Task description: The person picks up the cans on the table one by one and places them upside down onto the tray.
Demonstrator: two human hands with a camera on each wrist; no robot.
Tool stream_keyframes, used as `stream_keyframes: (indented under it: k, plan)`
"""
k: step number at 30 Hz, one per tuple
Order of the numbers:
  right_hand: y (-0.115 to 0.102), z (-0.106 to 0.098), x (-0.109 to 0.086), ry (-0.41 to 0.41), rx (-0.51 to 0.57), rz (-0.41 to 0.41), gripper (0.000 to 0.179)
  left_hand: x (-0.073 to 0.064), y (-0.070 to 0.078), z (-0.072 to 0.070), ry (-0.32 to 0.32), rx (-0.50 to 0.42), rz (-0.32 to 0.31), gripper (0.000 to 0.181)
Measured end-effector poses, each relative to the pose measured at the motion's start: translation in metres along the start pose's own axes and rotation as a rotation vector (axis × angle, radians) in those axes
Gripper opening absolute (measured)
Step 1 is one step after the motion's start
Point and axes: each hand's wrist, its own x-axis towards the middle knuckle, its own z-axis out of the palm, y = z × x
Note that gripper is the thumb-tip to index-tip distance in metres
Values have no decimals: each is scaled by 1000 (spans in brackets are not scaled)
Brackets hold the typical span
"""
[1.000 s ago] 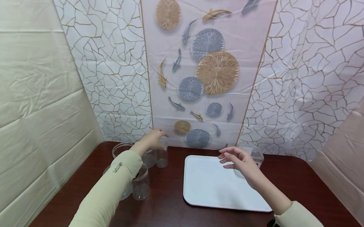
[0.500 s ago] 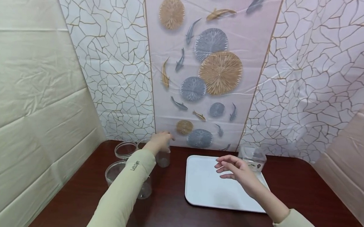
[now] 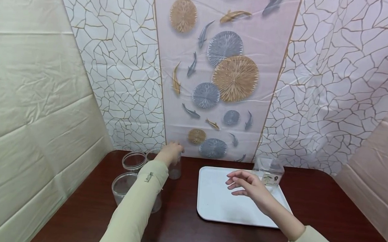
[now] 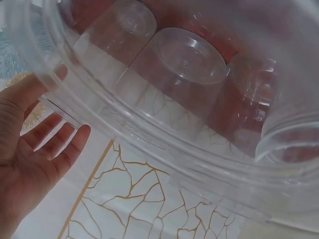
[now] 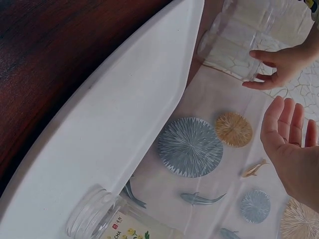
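Observation:
At the back of the table, my left hand (image 3: 171, 153) has its thumb and fingers on either side of the mouth of a tall clear jar (image 3: 175, 171). In the right wrist view the left hand's thumb (image 5: 258, 55) and fingertips reach this jar's rim from opposite sides. Close to the left wrist camera, a wide clear rim (image 4: 124, 117) overlaps the work. My right hand (image 3: 247, 187) hovers over the white tray (image 3: 223, 204), fingers loosely bent and nothing in them. A labelled clear jar (image 3: 270, 177) stands at the tray's back right corner.
Several other clear jars crowd the left side, among them a wide jar (image 3: 122, 186) in front and another jar (image 3: 134, 161) behind it. My left sleeve passes over them. A patterned cloth (image 3: 210, 111) hangs right behind the dark red table (image 3: 177, 227).
The left hand has moved right and settled lower onto the tall jar's rim. The right hand has shifted slightly left and down over the tray. The head view has turned a little.

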Motion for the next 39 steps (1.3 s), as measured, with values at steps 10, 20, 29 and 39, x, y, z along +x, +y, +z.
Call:
stream_keyframes:
  k: [10,20,29,39]
  plan:
    - [0,-1,-1,-2,-8,3,21,-1,2,-5,8,81,36,36]
    - [0,-3,-3,-5,-15,11,24,-2,4,-9,-29,106,56,40]
    - [-2,-3,-2,12,-16,23,31,0,-3,-16,-18,141,115,42]
    - [-2,-4,-4,26,-15,29,30,-4,-11,-12,20,35,206,42]
